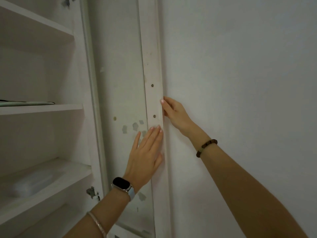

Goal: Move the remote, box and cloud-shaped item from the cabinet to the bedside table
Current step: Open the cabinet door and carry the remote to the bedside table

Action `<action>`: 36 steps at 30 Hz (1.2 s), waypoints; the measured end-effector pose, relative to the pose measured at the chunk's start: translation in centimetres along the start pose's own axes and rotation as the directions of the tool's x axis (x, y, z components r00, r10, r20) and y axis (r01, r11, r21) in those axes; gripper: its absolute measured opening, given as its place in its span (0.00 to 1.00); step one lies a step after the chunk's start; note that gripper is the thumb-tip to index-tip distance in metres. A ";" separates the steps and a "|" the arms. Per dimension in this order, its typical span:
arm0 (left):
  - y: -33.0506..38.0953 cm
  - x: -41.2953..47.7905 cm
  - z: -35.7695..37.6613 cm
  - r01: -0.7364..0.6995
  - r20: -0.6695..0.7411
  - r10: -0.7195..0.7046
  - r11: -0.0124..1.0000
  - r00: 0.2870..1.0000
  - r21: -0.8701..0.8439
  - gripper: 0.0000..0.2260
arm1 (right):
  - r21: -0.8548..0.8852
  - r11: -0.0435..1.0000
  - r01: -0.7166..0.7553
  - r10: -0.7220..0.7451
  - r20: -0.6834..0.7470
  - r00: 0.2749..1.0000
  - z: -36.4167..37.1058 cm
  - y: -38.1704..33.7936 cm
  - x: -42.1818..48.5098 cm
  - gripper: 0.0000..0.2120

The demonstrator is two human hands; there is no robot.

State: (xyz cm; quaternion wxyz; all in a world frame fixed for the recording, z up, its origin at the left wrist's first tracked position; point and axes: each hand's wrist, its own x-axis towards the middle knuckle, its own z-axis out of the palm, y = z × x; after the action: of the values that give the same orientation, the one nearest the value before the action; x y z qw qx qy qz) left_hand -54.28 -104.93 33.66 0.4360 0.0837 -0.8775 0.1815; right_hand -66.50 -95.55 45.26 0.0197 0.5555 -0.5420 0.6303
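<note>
The white cabinet (51, 109) stands open at the left with several shelves. Its door (120, 83) is swung wide, its inner face toward me. My left hand (147, 152) lies flat with straight fingers on the door's inner face near its free edge. My right hand (173, 112) grips that edge (154, 100) from behind, fingers curled round it, thumb tip on the front. A flat pale-green item (25, 103) lies on the middle shelf. A clear, blurred box-like item (32, 184) lies on the shelf below. I see no remote or cloud-shaped item.
A plain white wall (240, 83) fills the right side, close behind the door. A metal hinge (92, 192) sits on the cabinet frame at the lower left. Two screws (153, 100) show on the door's edge strip.
</note>
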 end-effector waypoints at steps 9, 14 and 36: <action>-0.4 0.0 -0.5 -0.018 0.001 0.018 0.997 1.000 -0.072 0.26 | 0.002 0.998 -0.057 0.057 0.019 0.998 -0.1 0.1 0.2 0.15; -1.2 -0.8 -2.2 0.016 -0.032 -0.020 0.991 0.999 -0.130 0.24 | -0.220 0.976 0.001 -0.041 -0.180 0.983 1.0 -0.7 -0.9 0.19; -12.8 -30.4 -10.8 0.610 0.190 -0.623 0.782 0.759 0.131 0.09 | -0.488 0.828 0.275 -0.107 0.344 0.933 24.6 7.0 -20.1 0.11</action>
State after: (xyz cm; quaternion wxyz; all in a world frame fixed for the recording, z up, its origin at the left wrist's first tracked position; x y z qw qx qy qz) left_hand -24.03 -112.84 18.56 0.3675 0.4006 -0.8382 0.0439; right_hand -46.50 -104.17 21.16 0.1521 0.6700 -0.6318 0.3589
